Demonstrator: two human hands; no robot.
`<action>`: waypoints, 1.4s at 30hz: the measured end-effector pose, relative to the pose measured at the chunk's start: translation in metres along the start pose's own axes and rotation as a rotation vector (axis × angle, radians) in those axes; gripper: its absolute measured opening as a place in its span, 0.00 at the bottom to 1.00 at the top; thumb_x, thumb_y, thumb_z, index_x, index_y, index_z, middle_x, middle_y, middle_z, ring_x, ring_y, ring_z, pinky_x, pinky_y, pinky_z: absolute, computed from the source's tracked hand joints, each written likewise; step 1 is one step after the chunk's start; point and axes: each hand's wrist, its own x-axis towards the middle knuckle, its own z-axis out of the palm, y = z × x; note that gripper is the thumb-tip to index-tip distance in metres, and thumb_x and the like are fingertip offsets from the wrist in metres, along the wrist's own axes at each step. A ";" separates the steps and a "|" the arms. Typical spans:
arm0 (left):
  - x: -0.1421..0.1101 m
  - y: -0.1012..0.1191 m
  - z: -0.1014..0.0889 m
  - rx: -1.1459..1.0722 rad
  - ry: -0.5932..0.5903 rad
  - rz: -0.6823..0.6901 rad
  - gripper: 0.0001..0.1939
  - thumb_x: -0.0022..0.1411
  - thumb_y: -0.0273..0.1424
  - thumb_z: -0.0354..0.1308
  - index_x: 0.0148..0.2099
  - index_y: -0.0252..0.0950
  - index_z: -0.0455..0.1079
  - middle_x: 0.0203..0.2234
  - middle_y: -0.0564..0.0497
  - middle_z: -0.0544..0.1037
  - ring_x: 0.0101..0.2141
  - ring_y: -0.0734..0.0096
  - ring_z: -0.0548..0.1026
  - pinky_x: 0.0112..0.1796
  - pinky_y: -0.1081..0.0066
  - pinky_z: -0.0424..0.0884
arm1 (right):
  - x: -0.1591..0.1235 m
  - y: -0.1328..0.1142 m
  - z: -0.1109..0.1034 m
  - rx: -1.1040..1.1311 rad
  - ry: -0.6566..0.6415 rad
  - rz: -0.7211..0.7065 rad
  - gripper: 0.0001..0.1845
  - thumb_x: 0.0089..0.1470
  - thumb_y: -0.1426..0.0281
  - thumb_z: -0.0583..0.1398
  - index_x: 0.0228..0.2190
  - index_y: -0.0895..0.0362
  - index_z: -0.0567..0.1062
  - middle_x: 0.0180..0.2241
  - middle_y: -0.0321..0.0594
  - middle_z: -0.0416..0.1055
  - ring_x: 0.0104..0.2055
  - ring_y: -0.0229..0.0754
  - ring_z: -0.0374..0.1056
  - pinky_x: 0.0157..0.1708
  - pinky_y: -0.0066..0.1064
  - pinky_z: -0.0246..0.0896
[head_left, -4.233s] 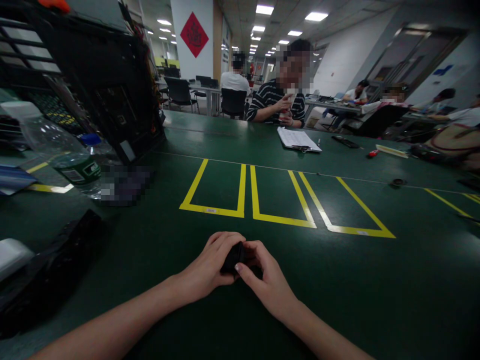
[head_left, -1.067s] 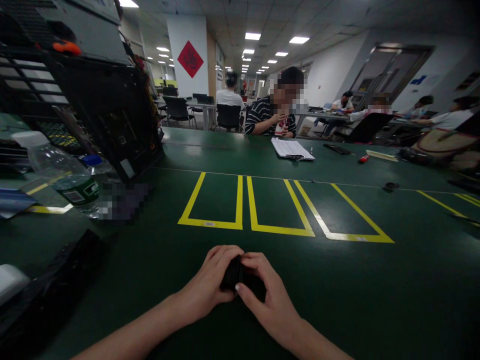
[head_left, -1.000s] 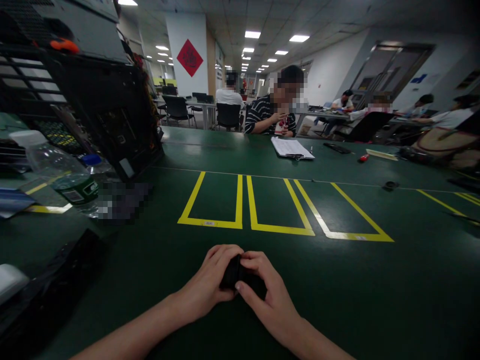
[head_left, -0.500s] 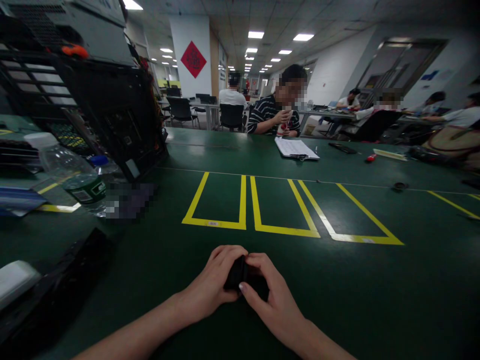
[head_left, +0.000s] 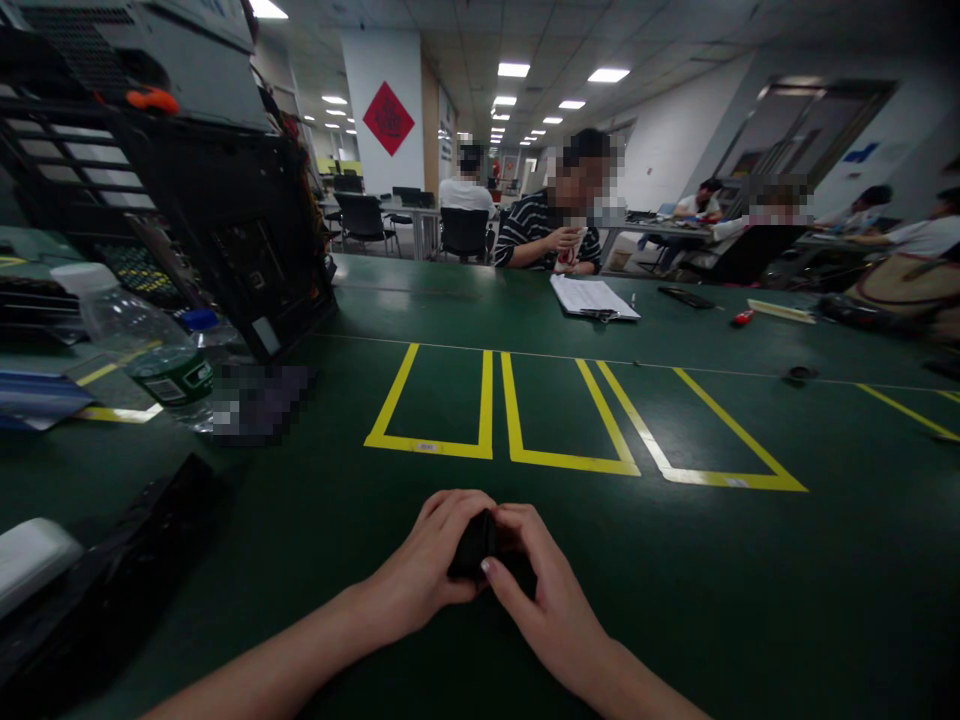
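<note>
Between my two hands, low over the green table (head_left: 675, 590), is a small black boxy object (head_left: 474, 548); its kind does not show. My left hand (head_left: 429, 550) wraps round its left side, thumb below and fingers over the top. On the other side my right hand (head_left: 546, 592) is curled against it, with the thumb and fingertips at its right edge. The hands almost meet at the top, and they hide much of the object. Just beyond them, yellow tape outlines (head_left: 427, 449) mark the tabletop.
At left stand an open black computer case (head_left: 247, 240), a clear bottle (head_left: 169, 375) and a crumpled black bag (head_left: 161, 530). Across the table sits a person in a striped shirt (head_left: 525, 225), behind a clipboard with paper (head_left: 592, 296). A small red object (head_left: 742, 317) lies at far right.
My right thumb has shifted slightly on the black object. Both hands otherwise stay in the same place.
</note>
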 end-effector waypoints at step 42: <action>0.002 -0.006 0.008 0.021 0.071 0.016 0.34 0.45 0.18 0.56 0.53 0.45 0.53 0.50 0.50 0.61 0.51 0.56 0.56 0.50 0.53 0.55 | -0.002 0.000 -0.001 -0.051 -0.029 -0.048 0.14 0.51 0.75 0.53 0.41 0.52 0.62 0.42 0.38 0.60 0.44 0.39 0.60 0.44 0.34 0.59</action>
